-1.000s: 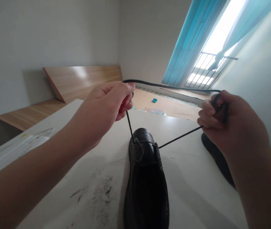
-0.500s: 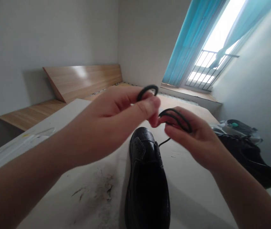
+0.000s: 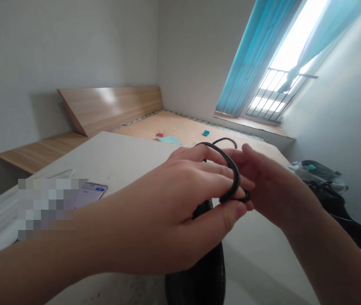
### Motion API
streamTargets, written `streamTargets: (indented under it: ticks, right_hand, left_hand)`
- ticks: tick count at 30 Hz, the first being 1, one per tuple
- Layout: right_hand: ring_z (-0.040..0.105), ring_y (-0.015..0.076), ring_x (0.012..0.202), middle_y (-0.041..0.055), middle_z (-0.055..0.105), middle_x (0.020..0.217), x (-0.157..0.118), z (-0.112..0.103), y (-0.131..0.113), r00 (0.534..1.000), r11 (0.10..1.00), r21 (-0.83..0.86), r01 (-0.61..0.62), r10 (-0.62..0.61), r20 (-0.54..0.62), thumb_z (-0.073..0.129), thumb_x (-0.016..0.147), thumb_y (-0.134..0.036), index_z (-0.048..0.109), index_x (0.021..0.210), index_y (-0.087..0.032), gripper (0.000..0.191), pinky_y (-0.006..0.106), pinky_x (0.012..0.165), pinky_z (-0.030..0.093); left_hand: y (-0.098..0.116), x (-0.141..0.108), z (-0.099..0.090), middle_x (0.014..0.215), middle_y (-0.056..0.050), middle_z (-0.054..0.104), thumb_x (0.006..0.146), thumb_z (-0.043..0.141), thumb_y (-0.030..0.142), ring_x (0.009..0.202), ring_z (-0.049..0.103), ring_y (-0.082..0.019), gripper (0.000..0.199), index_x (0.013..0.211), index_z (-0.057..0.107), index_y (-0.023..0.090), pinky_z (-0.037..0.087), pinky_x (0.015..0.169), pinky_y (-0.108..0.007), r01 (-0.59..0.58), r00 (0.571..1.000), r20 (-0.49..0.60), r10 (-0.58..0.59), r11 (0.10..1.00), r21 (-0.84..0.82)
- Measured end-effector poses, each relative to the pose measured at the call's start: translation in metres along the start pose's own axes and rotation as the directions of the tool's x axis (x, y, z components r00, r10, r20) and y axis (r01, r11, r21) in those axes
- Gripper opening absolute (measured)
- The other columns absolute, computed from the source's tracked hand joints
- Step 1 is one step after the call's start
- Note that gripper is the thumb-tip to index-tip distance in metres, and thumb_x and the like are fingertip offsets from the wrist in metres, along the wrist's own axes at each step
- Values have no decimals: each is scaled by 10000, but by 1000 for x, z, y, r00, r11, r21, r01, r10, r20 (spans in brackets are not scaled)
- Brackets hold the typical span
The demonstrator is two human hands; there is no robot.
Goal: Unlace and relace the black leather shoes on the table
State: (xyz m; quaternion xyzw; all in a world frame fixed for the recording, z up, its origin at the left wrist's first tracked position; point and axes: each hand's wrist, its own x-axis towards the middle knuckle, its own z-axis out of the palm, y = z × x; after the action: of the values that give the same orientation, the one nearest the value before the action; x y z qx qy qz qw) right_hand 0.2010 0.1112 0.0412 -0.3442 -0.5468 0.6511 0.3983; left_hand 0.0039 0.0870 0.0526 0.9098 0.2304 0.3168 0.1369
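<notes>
A black shoelace (image 3: 235, 173) forms a large loop over the back of my left hand's fingers. My left hand (image 3: 183, 207) is closed, thumb and fingertips pinched on the lace. Just to the right, my right hand (image 3: 272, 186) meets it, fingers curled at the lace and partly hidden behind my left fingers. A smaller lace loop rises above the right fingertips. Below stands a black leather shoe (image 3: 199, 279) on the white tabletop (image 3: 246, 250); my left hand covers most of its front.
To the left lies a phone (image 3: 93, 191) beside a pixelated patch. Another black shoe (image 3: 342, 212) and a clear plastic bag sit at the right. Behind are a light blue cloth (image 3: 169, 140), small red and teal pieces, and a wooden board (image 3: 113, 106).
My left hand has moved lower and right, against my right hand, and now covers the shoe's front. The lace loop has shifted onto my left fingers. Phone and cloth have come into sight.
</notes>
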Motion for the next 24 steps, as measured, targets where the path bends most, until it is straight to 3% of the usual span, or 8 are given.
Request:
streamTargets:
  ticks: [2, 4, 10, 13, 15, 17, 20, 24]
  right_hand:
    - [487, 97, 505, -14, 569, 607, 0, -1, 1, 984, 992, 64, -111, 100, 145, 601, 867, -540, 719, 854, -196, 364, 182, 460, 439]
    - [527, 110, 567, -3, 612, 689, 0, 0, 4, 981, 985, 101, -138, 122, 150, 648, 853, -450, 714, 877, -204, 256, 193, 500, 468]
    - [439, 70, 518, -30, 549, 684, 5, -12, 2, 988, 999, 52, -18, 25, -151, 664, 811, -202, 644, 865, -193, 58, 152, 453, 386]
    - [311, 58, 452, -70, 406, 539, 10, -32, -4, 958, 976, -216, 20, -81, -276, 604, 828, -186, 617, 840, -169, 24, 150, 402, 254]
    - [280, 58, 445, -85, 347, 511, 13, -44, -5, 942, 851, -518, -81, -104, -319, 533, 873, -200, 630, 892, -144, 114, 157, 399, 211]
    - [320, 63, 436, -76, 394, 511, 15, -53, -2, 954, 656, -720, -225, -2, -300, 463, 923, -251, 653, 972, -124, 234, 169, 407, 247]
    - [494, 109, 462, 16, 608, 583, 17, -56, 7, 950, 470, -829, -303, 216, -225, 487, 925, -370, 707, 925, -127, 327, 226, 436, 376]
    - [654, 266, 860, 144, 732, 975, 14, -51, 12, 962, 307, -913, -270, 128, -241, 555, 894, -407, 737, 947, -153, 316, 408, 761, 498]
  left_hand:
    - [1, 0, 4, 874, -8, 715, 971, 495, 230, 1036, 579, -220, 251, 845, 712, 211, 398, 1019, -409, -15, 998, 55, 12, 998, 54]
    - [0, 0, 9, 872, 2, 719, 954, 519, 219, 1008, 560, -226, 220, 868, 721, 203, 379, 992, -435, -60, 996, 76, 53, 993, 99]
    - [-5, 0, 14, 1238, -7, 663, 939, 564, 234, 1272, 418, -257, 159, 978, 711, 189, 283, 1092, -438, -180, 983, 86, 163, 954, 241]
    - [-9, 2, 12, 1169, -9, 689, 931, 536, 219, 1175, 498, -236, 156, 919, 691, 212, 343, 1039, -410, -125, 991, 76, 109, 959, 253]
    - [-13, 1, 12, 987, -22, 704, 907, 536, 234, 989, 573, -228, 128, 864, 655, 221, 422, 908, -399, -8, 994, 104, -20, 965, 262]
    - [-17, -1, 16, 927, -32, 677, 853, 594, 286, 896, 587, -236, 87, 905, 619, 221, 460, 808, -394, 116, 970, 173, -172, 949, 293]
    - [-23, -4, 25, 1057, -90, 639, 755, 677, 338, 1000, 563, -298, 306, 1008, 578, 196, 488, 812, -431, 207, 896, 302, -326, 907, 367]
    - [-26, -4, 31, 1043, -113, 632, 740, 628, 273, 969, 566, -302, 270, 985, 555, 186, 500, 748, -407, 263, 858, 313, -407, 872, 413]
